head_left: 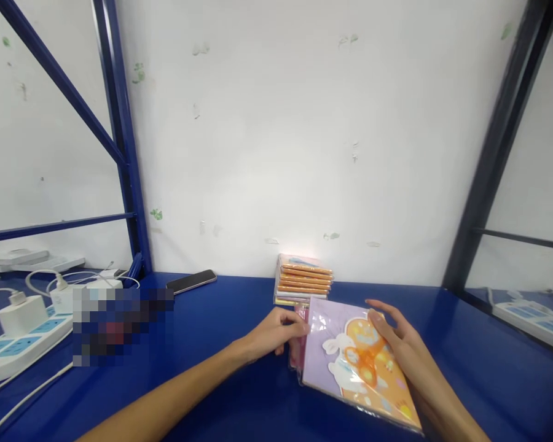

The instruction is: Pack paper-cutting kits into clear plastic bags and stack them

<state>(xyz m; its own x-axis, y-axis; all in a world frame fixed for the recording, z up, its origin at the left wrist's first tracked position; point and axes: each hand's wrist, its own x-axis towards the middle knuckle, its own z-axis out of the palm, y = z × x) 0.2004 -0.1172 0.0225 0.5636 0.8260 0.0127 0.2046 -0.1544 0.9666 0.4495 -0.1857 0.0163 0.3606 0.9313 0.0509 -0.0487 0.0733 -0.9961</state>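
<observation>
A clear-wrapped paper pack (322, 356) is held tilted over the blue table, with a white rabbit on its purple and orange cover. Orange scissors (366, 361) show under the shiny film. My right hand (399, 341) grips the pack's right edge, thumb on the front and the other fingers partly hidden behind. At the left edge, my left hand (283, 330) is closed with thumb and fingers together on the wrapping. A pink strip (299, 314) in clear film shows beside those fingers; whether it belongs to the same pack I cannot tell.
Behind the pack, a stack of similar wrapped packs (304, 279) stands near the white wall. A phone (192, 281) lies at the back left. Power strips (27, 347) with chargers and white cables occupy the left side, next to a blurred-out patch. Metal posts (124, 141) frame the table (239, 405).
</observation>
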